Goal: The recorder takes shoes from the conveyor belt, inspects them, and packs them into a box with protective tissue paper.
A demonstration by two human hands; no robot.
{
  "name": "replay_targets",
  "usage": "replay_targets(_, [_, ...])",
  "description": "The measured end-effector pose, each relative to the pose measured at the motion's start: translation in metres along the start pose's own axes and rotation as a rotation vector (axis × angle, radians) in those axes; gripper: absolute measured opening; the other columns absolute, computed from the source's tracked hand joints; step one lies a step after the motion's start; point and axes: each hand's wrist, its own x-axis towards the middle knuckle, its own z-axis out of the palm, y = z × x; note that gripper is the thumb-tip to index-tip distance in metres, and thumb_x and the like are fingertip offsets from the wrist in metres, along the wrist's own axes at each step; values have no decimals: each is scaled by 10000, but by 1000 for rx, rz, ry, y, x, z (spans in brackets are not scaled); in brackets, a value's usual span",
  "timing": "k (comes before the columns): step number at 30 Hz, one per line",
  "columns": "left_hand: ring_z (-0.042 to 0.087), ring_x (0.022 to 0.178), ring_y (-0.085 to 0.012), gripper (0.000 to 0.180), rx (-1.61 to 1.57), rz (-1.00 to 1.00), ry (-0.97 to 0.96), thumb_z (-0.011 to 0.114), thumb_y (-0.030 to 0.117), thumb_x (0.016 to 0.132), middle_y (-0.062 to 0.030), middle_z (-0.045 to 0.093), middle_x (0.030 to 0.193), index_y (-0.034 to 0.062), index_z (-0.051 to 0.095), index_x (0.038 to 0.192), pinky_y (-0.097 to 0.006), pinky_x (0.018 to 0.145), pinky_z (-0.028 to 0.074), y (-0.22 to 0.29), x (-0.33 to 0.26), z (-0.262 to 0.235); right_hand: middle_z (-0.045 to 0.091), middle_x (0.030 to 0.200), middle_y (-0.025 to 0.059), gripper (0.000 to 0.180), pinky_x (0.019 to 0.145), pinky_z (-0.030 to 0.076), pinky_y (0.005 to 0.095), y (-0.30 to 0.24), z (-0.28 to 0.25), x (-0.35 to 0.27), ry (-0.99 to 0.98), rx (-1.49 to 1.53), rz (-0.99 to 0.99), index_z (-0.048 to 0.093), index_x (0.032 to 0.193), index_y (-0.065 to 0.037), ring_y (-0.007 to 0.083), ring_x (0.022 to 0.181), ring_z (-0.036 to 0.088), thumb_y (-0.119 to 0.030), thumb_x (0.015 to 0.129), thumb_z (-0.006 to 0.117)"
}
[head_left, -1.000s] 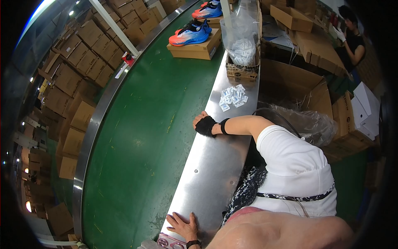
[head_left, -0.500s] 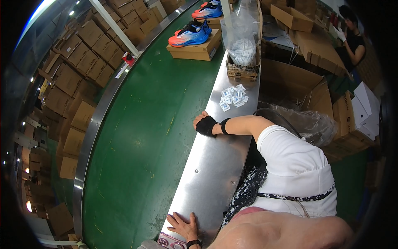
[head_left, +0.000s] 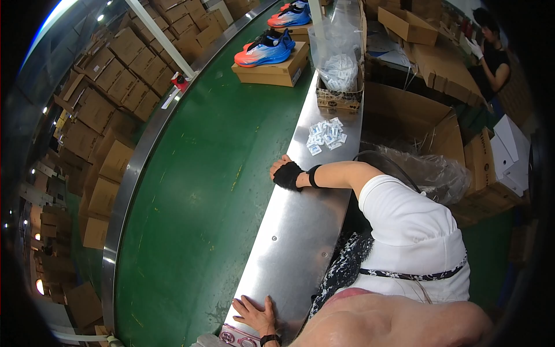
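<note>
My left hand (head_left: pixel 254 315) lies flat on the metal ledge (head_left: pixel 295 234) at the bottom, fingers spread, holding nothing. Just below it is a pink phone (head_left: pixel 237 336) with large camera rings, partly cut off by the frame. Farther up the ledge, my right hand (head_left: pixel 285 173) wears a black fingerless glove. Its fingers are curled at the ledge's edge beside the green belt (head_left: pixel 196 191), and I see nothing in them. Beyond this hand lies a loose pile of small white-and-blue sachets (head_left: pixel 326 136). Behind the pile stands an open carton (head_left: pixel 339 99) with a clear bag of sachets (head_left: pixel 338 69).
Blue-and-orange running shoes (head_left: pixel 267 49) sit on a brown shoebox (head_left: pixel 274 69) on the belt, with more shoes (head_left: pixel 289 16) behind. Stacked cartons (head_left: pixel 115 75) line the far side. At right are a large open carton (head_left: pixel 404 104) and a co-worker (head_left: pixel 494 58) with a white glove.
</note>
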Motion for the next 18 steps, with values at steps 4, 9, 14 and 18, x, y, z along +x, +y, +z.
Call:
replay_targets(4, [199, 1271, -357, 789, 59, 55, 64, 585, 507, 692, -258, 251, 1327, -25, 365, 1233, -607, 968, 105, -18, 2, 19, 575, 720, 78, 143, 786, 323, 369, 0, 3, 1, 33, 3, -15, 590, 700, -102, 212, 753, 552, -166, 746, 471])
replay_targets(9, [201, 1271, -358, 778, 74, 78, 82, 592, 496, 692, -260, 255, 1326, -28, 374, 1224, -609, 967, 109, -18, 3, 22, 568, 696, 79, 134, 775, 332, 375, 3, 8, 1, 68, 11, -35, 584, 675, -101, 216, 732, 550, -168, 735, 485])
replay_targets(14, [201, 1270, -362, 776, 98, 129, 118, 592, 497, 694, -260, 253, 1327, -26, 375, 1224, -615, 961, 114, -28, 5, 31, 562, 669, 79, 125, 759, 336, 378, 4, 10, 1, 127, -10, -55, 572, 650, -102, 215, 716, 547, -158, 724, 489])
replay_targets(18, [202, 1269, -362, 778, 97, 153, 147, 591, 499, 692, -258, 250, 1329, -25, 373, 1225, -616, 960, 116, -28, 4, 31, 557, 663, 77, 123, 757, 332, 370, 5, 13, 1, 122, -5, -52, 572, 649, -103, 212, 710, 545, -157, 723, 490])
